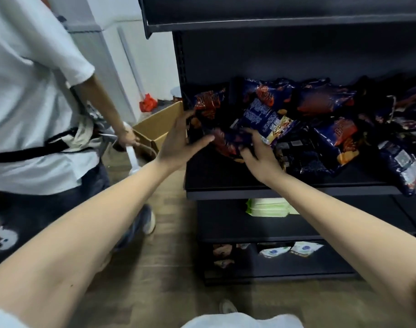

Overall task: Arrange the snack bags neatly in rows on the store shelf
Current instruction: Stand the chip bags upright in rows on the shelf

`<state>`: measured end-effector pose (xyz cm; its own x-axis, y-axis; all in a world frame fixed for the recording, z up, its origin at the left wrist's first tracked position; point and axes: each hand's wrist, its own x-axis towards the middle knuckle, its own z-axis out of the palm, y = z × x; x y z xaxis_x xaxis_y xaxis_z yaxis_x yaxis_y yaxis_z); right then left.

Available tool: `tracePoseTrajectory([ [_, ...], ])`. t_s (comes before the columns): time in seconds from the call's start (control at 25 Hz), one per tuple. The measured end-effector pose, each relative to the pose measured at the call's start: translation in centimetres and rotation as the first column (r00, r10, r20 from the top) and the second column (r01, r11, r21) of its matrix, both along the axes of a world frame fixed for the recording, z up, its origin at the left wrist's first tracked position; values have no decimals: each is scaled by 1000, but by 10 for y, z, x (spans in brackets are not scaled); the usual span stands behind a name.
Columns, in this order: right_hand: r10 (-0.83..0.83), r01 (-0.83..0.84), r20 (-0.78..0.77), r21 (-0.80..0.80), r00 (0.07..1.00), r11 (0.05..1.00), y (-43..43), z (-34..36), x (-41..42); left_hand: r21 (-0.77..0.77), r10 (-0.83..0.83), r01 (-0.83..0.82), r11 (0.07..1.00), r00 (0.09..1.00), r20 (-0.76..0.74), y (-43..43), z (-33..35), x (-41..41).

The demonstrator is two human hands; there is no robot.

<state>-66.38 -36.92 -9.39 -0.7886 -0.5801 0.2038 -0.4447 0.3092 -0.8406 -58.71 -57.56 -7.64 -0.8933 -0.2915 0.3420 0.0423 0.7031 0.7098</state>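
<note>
Right, our right hand curls its fingers round a snack bag, our left hand spread open just beside it; beyond the fingers the other bags lie jumbled on the shelf, no rows yet.

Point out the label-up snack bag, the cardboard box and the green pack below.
snack bag (261,116): head view, on its printed back label.
cardboard box (158,123): head view, on its inner wall.
green pack (268,207): head view, on its front edge.
</note>
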Motion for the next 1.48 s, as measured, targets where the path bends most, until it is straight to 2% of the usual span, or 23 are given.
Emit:
tracePoseTrajectory([
  [0.08, -106, 140, 241, -130, 965, 982, -5, 9, -7, 217, 17, -12, 976, 1000, -17, 2, 9, -7],
  [0.12, -148, 223, 379, -161, 913, 961, -7, 9, -12, 305, 20, -12, 952, 1000, -21, 2, 11, -9],
  [0.16, -169, 294, 493, -188, 854, 937, -10, 10, -17, 364, 12, -4, 932, 1000, -18, 2, 15, -11],
  [0.24, -196, 395, 623, -197, 757, 897, -14, 9, -28, 403, -42, 18, 915, 998, 51, 2, 15, -13],
  [0.32, -204, 403, 670, -155, 714, 902, -19, 10, -30, 413, -154, 83, 907, 978, 141, 4, 11, -12],
  [0.44, -185, 349, 690, -104, 700, 931, -26, 3, -26, 470, -268, 138, 872, 937, 223, 7, -1, -9],
  [0.52, -168, 301, 666, -90, 727, 949, -33, -1, -22, 501, -293, 142, 854, 926, 237, 3, -9, -7],
  [0.64, -144, 264, 570, -133, 809, 955, -41, -6, -21, 588, -250, 88, 804, 947, 200, -8, -17, -4],
  [0.68, -129, 231, 465, -169, 876, 958, -41, -9, -21, 626, -237, 77, 776, 955, 177, -11, -16, -2],
  [0.76, -73, 79, 50, -130, 996, 988, -39, -14, -23, 698, -165, 17, 716, 975, 146, -21, -19, -3],
  [0.8, -30, 21, -187, -53, 982, 998, -36, -16, -26, 726, -118, -28, 687, 982, 149, -26, -19, -5],
  [0.84, 4, 12, -401, 37, 916, 999, -36, -17, -29, 738, -80, -62, 672, 984, 156, -31, -20, -6],
  [0.92, 61, 123, -713, 204, 698, 971, -37, -17, -41, 736, -24, -105, 668, 986, 163, -38, -23, -11],
  [0.96, 130, 190, -768, 313, 627, 930, -37, -17, -50, 719, -9, -118, 685, 985, 171, -42, -24, -14],
  [1.0, 209, 245, -770, 428, 603, 870, -37, -15, -57, 707, -3, -121, 697, 985, 171, -46, -28, -18],
  [1.08, 317, 321, -734, 585, 601, 745, -30, -18, -73, 694, -16, -117, 711, 983, 182, -50, -32, -25],
  [1.16, 340, 364, -714, 636, 612, 680, -15, -21, -92, 705, -4, -149, 693, 978, 211, -54, -37, -35],
  [1.28, 286, 351, -700, 616, 654, 705, 9, -20, -118, 718, -28, -146, 681, 974, 225, -47, -36, -49],
  [1.36, 272, 355, -695, 616, 665, 703, 17, -20, -128, 667, -12, -163, 727, 968, 250, -39, -36, -57],
  [1.48, 260, 355, -702, 600, 663, 717, 17, -24, -135, 575, 153, -302, 760, 943, 294, -38, -41, -73],
])
